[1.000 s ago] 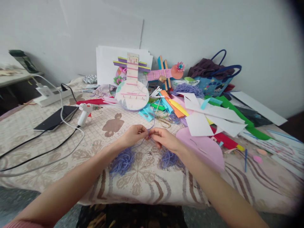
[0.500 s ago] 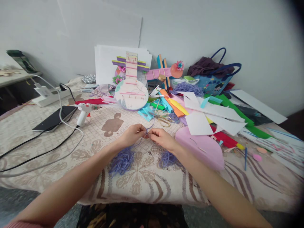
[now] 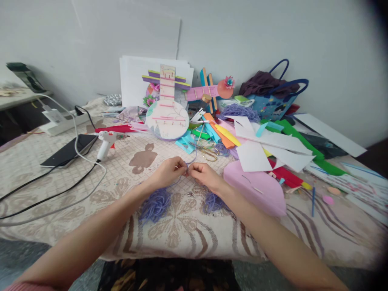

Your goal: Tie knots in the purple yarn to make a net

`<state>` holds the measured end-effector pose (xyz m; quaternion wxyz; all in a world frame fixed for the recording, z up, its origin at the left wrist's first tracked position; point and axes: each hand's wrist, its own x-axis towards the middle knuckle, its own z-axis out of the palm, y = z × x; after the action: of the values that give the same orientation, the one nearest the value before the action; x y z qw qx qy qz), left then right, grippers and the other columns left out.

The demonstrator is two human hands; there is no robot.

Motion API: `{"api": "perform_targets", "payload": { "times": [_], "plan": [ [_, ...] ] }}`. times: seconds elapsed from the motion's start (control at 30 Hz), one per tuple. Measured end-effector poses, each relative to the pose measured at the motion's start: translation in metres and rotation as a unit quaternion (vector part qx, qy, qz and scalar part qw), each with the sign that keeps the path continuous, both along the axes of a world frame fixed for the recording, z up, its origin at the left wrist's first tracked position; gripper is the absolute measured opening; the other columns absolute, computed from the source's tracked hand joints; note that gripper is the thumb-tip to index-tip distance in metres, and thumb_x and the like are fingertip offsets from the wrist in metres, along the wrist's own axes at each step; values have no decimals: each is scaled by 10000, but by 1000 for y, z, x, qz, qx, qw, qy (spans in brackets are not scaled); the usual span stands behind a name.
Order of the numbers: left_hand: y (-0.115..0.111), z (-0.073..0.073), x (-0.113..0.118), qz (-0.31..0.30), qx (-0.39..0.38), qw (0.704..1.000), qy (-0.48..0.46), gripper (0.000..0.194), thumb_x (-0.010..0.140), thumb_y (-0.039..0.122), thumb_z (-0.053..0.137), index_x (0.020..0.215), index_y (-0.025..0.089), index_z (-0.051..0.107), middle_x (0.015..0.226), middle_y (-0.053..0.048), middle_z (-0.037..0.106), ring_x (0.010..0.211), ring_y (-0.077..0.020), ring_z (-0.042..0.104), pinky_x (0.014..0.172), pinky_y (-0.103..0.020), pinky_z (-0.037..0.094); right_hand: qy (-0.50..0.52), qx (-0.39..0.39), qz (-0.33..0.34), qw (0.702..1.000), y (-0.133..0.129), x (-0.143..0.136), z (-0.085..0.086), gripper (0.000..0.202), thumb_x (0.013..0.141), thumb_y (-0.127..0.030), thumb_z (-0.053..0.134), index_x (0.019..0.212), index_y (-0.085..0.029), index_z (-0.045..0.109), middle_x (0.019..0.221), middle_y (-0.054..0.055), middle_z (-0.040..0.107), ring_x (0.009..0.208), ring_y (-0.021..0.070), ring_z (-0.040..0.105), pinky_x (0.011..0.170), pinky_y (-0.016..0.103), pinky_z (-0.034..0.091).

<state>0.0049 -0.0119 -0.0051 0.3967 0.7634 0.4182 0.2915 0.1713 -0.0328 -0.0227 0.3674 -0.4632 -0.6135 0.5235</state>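
Note:
My left hand (image 3: 170,171) is closed in a pinch on a thin strand of purple yarn (image 3: 192,161) above the middle of the table. Fingertip to fingertip with it, my right hand (image 3: 203,174) pinches the same yarn. Exactly how the strand runs between the fingers is too small to make out. Below my left wrist lies a loose heap of purple yarn (image 3: 155,205). A second purple heap (image 3: 214,202) sits partly hidden under my right forearm. Just beyond the hands rest gold-handled scissors (image 3: 209,153).
On the left lie a white glue gun (image 3: 105,146), a dark tablet (image 3: 70,150), a power strip (image 3: 65,122) and trailing cables. A decorated round board (image 3: 167,121) stands at the back. Paper scraps (image 3: 254,157), a pink sheet (image 3: 257,188) and a blue bag (image 3: 273,107) fill the right.
Both hands keep nearly the same place, with the right fingertips slightly nearer the left. The camera view has shifted very slightly.

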Motion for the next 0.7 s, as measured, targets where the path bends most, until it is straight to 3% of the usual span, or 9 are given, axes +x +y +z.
{"api": "perform_targets", "payload": {
  "times": [0.23, 0.43, 0.57, 0.7],
  "plan": [
    [1, 6, -5, 13, 34, 998, 41, 169, 767, 283, 517, 775, 147, 616, 655, 1, 618, 561, -93, 509, 517, -202, 381, -16, 57, -30, 998, 0, 0, -2, 99, 692, -202, 496, 608, -162, 531, 494, -65, 399, 445, 59, 310, 453, 201, 223],
    [-6, 17, -8, 17, 60, 995, 74, 165, 757, 282, 528, 746, 152, 629, 652, -2, 615, 589, -106, 510, 541, -213, 377, -19, 62, -76, 995, 0, -2, -2, 97, 675, -210, 509, 602, -157, 544, 472, -67, 379, 433, 59, 300, 437, 208, 204],
    [-21, 23, -2, 24, 132, 984, 116, 139, 764, 238, 522, 741, 164, 637, 693, -12, 626, 608, -113, 519, 573, -227, 381, 82, -31, -95, 992, -2, -5, 0, 110, 671, -247, 546, 601, -170, 510, 424, -88, 304, 372, 48, 238, 394, 212, 144],
    [-32, 17, 6, -10, 211, 962, 175, 167, 798, 200, 474, 746, 171, 630, 779, -34, 613, 674, -128, 543, 601, -237, 385, 214, -165, -71, 960, -4, -6, 4, 202, 637, -277, 618, 604, -181, 443, 432, -104, 277, 346, 28, 192, 373, 201, 77]
  ]
}}
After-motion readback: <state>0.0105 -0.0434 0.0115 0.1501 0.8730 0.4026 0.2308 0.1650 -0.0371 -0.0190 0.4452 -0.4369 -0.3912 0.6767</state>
